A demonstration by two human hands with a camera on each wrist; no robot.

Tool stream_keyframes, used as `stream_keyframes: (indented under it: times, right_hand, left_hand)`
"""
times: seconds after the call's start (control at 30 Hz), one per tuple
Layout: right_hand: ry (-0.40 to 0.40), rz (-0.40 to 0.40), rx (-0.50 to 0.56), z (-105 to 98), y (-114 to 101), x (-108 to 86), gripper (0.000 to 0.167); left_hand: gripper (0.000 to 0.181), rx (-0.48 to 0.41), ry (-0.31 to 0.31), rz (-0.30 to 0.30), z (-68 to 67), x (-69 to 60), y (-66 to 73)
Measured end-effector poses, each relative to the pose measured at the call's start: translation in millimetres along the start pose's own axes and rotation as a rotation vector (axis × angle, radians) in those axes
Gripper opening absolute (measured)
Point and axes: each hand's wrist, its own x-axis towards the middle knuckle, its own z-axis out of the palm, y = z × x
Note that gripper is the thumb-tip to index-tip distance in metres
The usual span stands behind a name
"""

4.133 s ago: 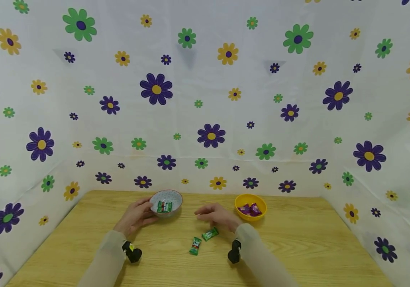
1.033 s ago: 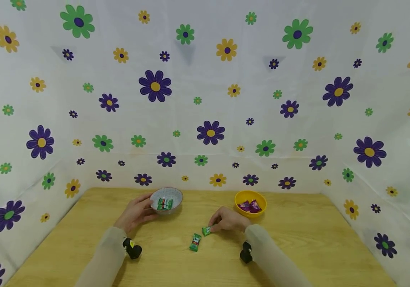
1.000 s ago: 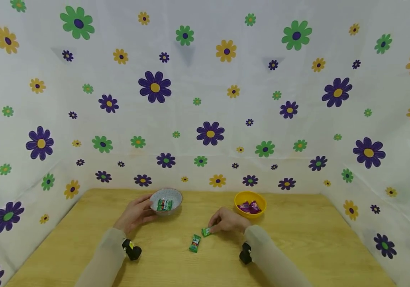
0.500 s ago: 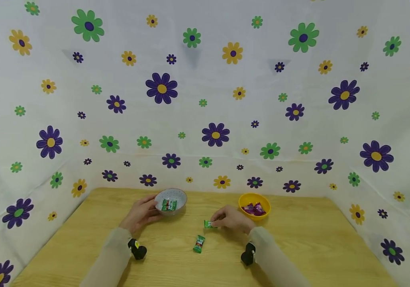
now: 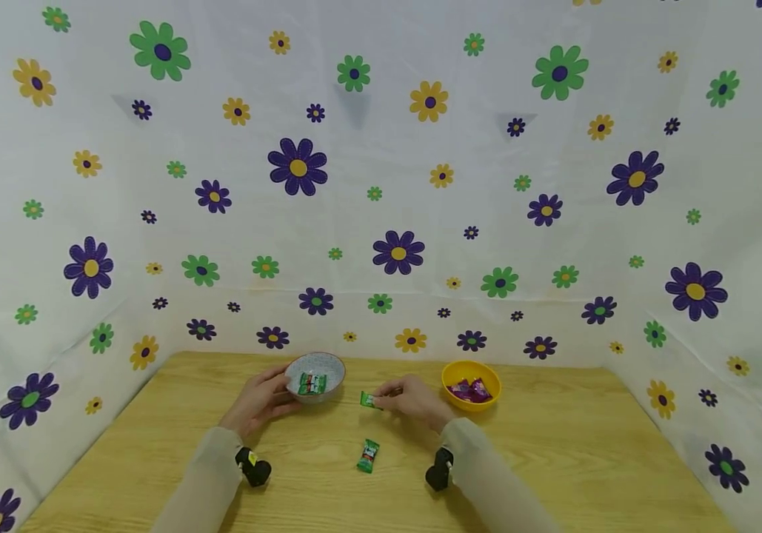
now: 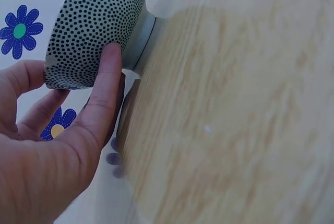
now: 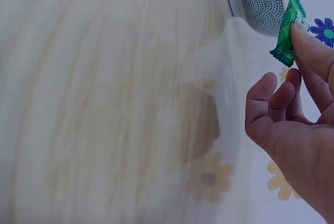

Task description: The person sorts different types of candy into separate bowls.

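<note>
My right hand (image 5: 414,400) pinches a green-wrapped candy (image 5: 368,400) between thumb and fingertips, between the two bowls. In the right wrist view the candy (image 7: 286,33) shows its crimped ends, and the other fingers curl loosely below it. My left hand (image 5: 257,400) holds the left side of a speckled bowl (image 5: 321,361) with a dark reddish rim. The left wrist view has the thumb against the dotted wall (image 6: 99,20) and fingers at the rim. Green candies (image 5: 312,383) lie inside this bowl. One more green candy (image 5: 368,456) lies on the table in front.
A yellow bowl (image 5: 490,385) with purple-wrapped candies (image 5: 472,391) stands on the right, just beyond the right hand. The wood-grain table (image 5: 587,459) is enclosed at the back and sides by a white flower-print cloth (image 5: 367,148).
My right hand has taken hold of a green candy from the table, lifted it and carried it left towards the speckled bowl. The left hand stays at the bowl.
</note>
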Motion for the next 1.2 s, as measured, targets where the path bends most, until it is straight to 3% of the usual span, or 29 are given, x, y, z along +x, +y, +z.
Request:
stream_keyframes:
  times: [0.47, 0.8, 1.2]
  right_hand:
    - [-0.008, -0.03, 0.077, 16, -12, 12.4, 0.022]
    - [-0.013, -0.038, 0.229, 29, -37, 28.3, 0.023]
    - [0.055, -0.058, 0.262, 48, -54, 38.4, 0.026]
  left_hand:
    - [0.054, 0.004, -0.003, -0.014, 1.6, -4.1, 1.6]
    - [0.054, 0.001, -0.003, -0.012, -0.3, -0.9, 0.5]
    - [0.053, -0.002, 0.015, -0.025, 1.4, 1.1, -0.5]
